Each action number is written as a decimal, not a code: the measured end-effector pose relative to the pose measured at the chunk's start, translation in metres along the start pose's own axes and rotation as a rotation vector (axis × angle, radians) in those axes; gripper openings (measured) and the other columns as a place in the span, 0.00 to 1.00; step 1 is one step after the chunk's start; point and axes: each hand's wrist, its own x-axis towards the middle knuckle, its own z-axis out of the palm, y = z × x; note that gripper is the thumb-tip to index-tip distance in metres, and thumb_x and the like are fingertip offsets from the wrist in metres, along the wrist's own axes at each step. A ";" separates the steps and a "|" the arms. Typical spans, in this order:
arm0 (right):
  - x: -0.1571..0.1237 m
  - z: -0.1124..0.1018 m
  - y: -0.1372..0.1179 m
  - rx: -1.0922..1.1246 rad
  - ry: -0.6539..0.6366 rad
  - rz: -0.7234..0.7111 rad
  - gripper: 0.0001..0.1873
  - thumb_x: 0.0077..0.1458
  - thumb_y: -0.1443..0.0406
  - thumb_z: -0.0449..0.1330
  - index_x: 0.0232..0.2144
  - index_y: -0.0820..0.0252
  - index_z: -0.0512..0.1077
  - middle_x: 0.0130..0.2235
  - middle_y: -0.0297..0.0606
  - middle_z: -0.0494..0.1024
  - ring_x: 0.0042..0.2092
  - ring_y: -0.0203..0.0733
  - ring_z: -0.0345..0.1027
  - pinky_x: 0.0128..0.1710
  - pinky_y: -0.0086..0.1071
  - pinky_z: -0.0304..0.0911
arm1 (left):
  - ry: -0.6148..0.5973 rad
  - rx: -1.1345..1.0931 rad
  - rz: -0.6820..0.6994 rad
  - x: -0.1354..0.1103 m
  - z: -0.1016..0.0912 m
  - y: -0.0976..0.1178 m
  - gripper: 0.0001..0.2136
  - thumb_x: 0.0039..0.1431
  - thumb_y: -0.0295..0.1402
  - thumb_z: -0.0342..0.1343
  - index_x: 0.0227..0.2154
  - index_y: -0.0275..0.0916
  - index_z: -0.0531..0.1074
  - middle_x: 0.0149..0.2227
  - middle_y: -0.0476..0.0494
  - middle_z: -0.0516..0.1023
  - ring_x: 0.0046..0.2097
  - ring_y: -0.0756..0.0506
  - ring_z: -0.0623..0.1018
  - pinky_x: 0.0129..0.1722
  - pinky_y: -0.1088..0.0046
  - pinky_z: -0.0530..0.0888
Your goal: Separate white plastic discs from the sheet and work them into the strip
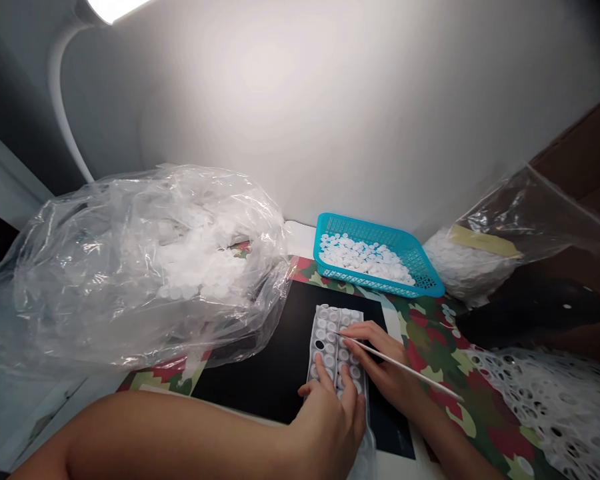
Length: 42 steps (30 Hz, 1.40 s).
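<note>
Over on the left, a big clear plastic bag [130, 267] bulges with small white discs, a lamp arm [63, 100] curving up behind it. Moving in: the left hand [330, 420] lies flat on the near end of a white punched sheet [330, 320], fingers spread narrow and pressing it down onto the black mat [260, 360]. The sheet sits mid-table, just in front of the person, rows of round discs on it and one dark hole where a disc is out. It looks thin, light and floppy, so I'd judge it slides unless pinned like this; flat pressure at an end suits it better than a pinch. Next, the right hand [385, 363] holds a thin white stick [405, 367] in a pencil grip, tip touching the sheet's middle rows. The discs look tiny and easily bent. Behind, a turquoise basket [425, 280] holds loose discs. Further right, another clear bag [495, 253] of them, and at the edge a pile of emptied, hole-ridden sheets [555, 407] on the patterned cloth [450, 360].
</note>
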 end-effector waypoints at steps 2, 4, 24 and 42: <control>-0.001 0.000 -0.001 0.012 -0.018 0.018 0.07 0.61 0.67 0.55 0.40 0.55 0.72 0.39 0.38 0.77 0.43 0.42 0.71 0.44 0.34 0.66 | 0.000 0.005 0.004 0.000 0.000 0.000 0.26 0.57 0.40 0.52 0.60 0.46 0.61 0.59 0.28 0.63 0.49 0.25 0.71 0.24 0.68 0.62; -0.001 -0.001 -0.002 0.027 -0.031 0.034 0.08 0.62 0.67 0.54 0.42 0.54 0.72 0.40 0.37 0.77 0.44 0.41 0.71 0.44 0.34 0.66 | -0.001 0.008 0.011 0.000 0.000 0.000 0.26 0.58 0.39 0.52 0.60 0.46 0.61 0.59 0.28 0.63 0.49 0.25 0.71 0.24 0.68 0.62; -0.001 -0.007 -0.007 0.196 -0.254 0.076 0.08 0.62 0.65 0.53 0.38 0.57 0.73 0.38 0.40 0.77 0.42 0.42 0.72 0.43 0.35 0.68 | -0.058 -0.011 0.016 0.001 -0.013 -0.004 0.24 0.58 0.39 0.50 0.58 0.43 0.64 0.57 0.30 0.67 0.51 0.22 0.71 0.19 0.67 0.67; -0.006 -0.004 -0.002 0.141 -0.213 0.024 0.08 0.61 0.67 0.52 0.40 0.55 0.71 0.41 0.41 0.77 0.44 0.43 0.72 0.44 0.35 0.68 | -0.148 0.010 0.055 0.004 -0.024 -0.008 0.24 0.61 0.37 0.46 0.60 0.41 0.62 0.58 0.31 0.66 0.50 0.22 0.72 0.18 0.66 0.67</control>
